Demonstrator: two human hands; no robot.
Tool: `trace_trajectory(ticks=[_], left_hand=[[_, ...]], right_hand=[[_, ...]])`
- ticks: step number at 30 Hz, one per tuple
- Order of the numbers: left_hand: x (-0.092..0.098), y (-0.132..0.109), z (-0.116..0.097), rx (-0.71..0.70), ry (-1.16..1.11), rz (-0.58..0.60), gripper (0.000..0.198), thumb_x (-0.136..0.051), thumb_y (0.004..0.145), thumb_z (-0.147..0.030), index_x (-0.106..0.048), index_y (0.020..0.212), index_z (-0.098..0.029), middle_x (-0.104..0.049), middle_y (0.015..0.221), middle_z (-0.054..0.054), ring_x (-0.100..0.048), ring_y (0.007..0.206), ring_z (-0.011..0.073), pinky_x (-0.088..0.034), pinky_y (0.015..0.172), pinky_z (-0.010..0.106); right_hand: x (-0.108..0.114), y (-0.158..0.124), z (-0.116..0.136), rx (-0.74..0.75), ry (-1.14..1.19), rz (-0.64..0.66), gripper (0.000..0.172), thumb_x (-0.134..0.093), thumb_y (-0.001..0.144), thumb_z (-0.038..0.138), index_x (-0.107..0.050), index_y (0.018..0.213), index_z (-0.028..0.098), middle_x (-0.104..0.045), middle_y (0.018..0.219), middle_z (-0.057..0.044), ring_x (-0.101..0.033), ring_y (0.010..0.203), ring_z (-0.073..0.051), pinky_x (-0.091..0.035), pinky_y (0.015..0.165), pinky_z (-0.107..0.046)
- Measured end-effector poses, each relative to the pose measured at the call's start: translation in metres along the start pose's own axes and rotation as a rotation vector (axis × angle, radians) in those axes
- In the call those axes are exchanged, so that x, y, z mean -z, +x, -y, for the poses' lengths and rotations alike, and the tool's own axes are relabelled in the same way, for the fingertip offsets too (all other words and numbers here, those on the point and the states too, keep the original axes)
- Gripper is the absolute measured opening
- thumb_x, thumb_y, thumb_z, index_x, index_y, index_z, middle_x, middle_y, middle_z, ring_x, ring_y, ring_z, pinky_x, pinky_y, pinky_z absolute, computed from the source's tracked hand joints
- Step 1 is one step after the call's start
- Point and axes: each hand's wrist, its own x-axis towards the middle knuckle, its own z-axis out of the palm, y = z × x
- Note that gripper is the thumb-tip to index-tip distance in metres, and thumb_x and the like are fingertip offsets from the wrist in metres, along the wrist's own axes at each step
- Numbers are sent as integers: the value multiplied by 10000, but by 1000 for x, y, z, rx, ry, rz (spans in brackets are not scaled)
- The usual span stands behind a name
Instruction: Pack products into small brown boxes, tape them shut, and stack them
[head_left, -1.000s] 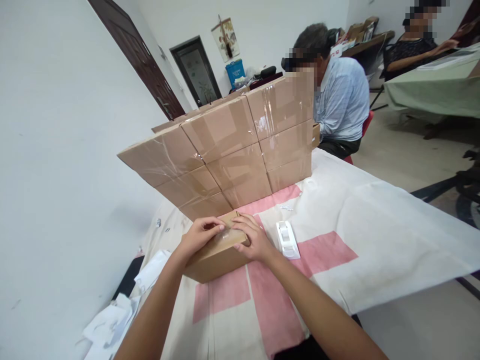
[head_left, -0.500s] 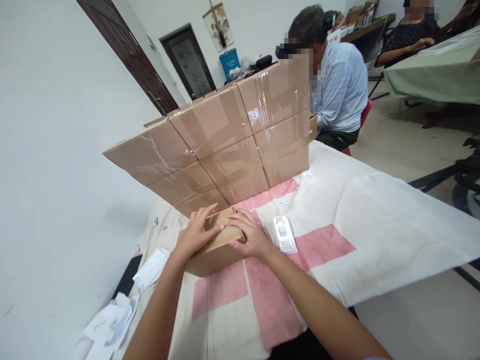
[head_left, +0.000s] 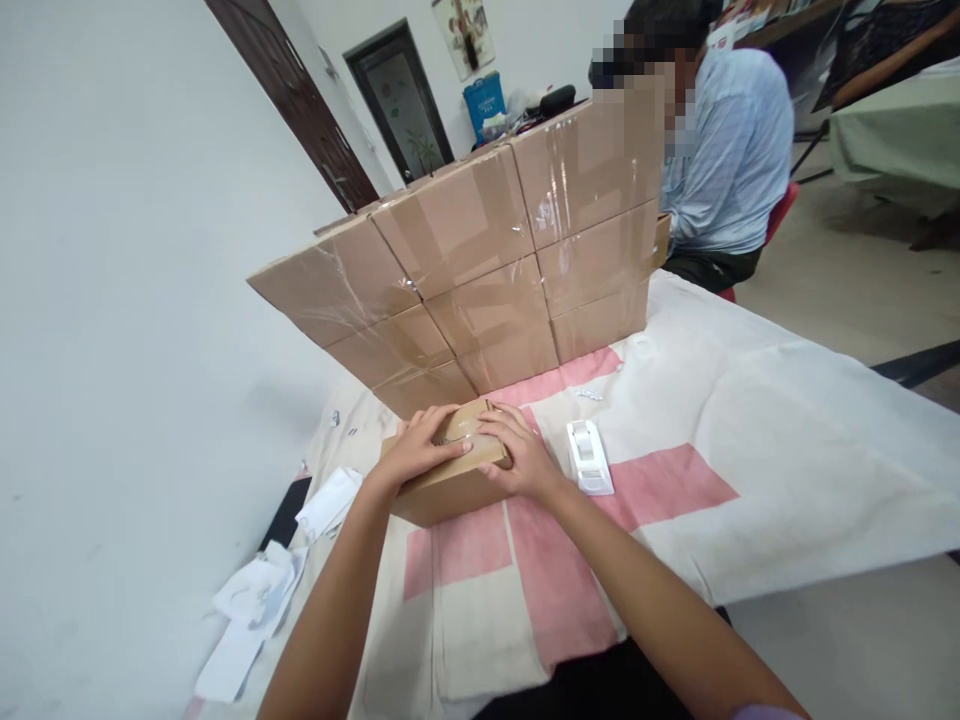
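Observation:
A small cardboard box (head_left: 442, 495) rests on the tablecloth in front of me. My left hand (head_left: 420, 448) grips its left part from above, thumb stretched across the top and fingers toward the far side. My right hand (head_left: 521, 455) clasps the right end, fingers over the top and thumb at the near edge. Between the hands, something clear and shiny, like tape or film, shows on the box top. Just right of my right hand lies a white tape dispenser (head_left: 589, 458).
Behind the box stands a wall of stacked, taped cartons (head_left: 487, 270). White paper scraps (head_left: 251, 600) lie at the table's left edge, beside the wall. Past the cartons sits a person in a light blue shirt (head_left: 739, 150). A green-covered table (head_left: 896, 140) stands at the back right.
The view has shifted, so the scene sits farther right and slightly higher. Both hands stay on the small box, with the left fingers a little closer together.

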Motion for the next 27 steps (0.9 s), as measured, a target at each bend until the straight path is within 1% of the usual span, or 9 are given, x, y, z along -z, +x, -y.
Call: trace_trajectory(ticks=[3, 6, 11, 17, 20, 23, 27], left_hand=[[-5, 1, -3, -9, 2, -34, 647, -558, 875, -684, -510, 1413, -329, -592, 1384, 50, -481, 1287, 330, -282, 1107, 484], [-9, 2, -5, -3, 4, -72, 572, -504, 919, -653, -527, 1388, -325, -615, 1365, 50, -495, 1284, 323, -286, 1092, 486], [-16, 1, -4, -3, -2, -150, 462, -449, 979, -568, -573, 1355, -331, -637, 1350, 41, -523, 1253, 315, -283, 1075, 484], [-21, -7, -6, -55, 15, -270, 474, -424, 1000, -560, -612, 1356, -309, -685, 1268, 57, -568, 1172, 298, -317, 1023, 456], [-23, -9, -6, -91, 18, -337, 414, -389, 1034, -440, -636, 1340, -308, -697, 1263, 47, -580, 1135, 274, -335, 993, 444], [-25, -7, -3, -121, 30, -415, 402, -367, 1037, -323, -672, 1294, -271, -711, 1247, 51, -593, 1087, 258, -362, 951, 429], [-27, 0, 2, -154, 52, -456, 369, -405, 1024, -308, -709, 1219, -232, -736, 1168, 61, -615, 1021, 256, -381, 915, 425]], right_hand=[[1, 1, 1, -8, -8, 18, 499, -584, 894, 599, -651, 1186, 199, -658, 1292, -147, -476, 1351, -368, -406, 1132, -612], [1, 1, 0, -13, -17, 26, 484, -590, 898, 584, -644, 1196, 206, -649, 1310, -148, -470, 1358, -367, -408, 1129, -613], [1, 0, -1, -3, -22, 38, 473, -610, 890, 562, -631, 1207, 212, -641, 1320, -148, -463, 1365, -368, -395, 1141, -614], [0, -4, -5, 1, -18, 49, 479, -611, 897, 558, -610, 1242, 227, -610, 1369, -145, -442, 1399, -376, -382, 1151, -623], [0, -5, -8, 28, -34, 42, 491, -591, 907, 566, -597, 1263, 229, -600, 1378, -152, -456, 1391, -388, -362, 1152, -652], [0, -3, -10, 54, -59, 36, 487, -554, 932, 564, -600, 1269, 216, -607, 1358, -163, -501, 1351, -384, -368, 1137, -667], [0, -4, -11, 46, -129, 1, 514, -525, 942, 587, -625, 1263, 197, -619, 1338, -173, -544, 1314, -384, -394, 1107, -676]])
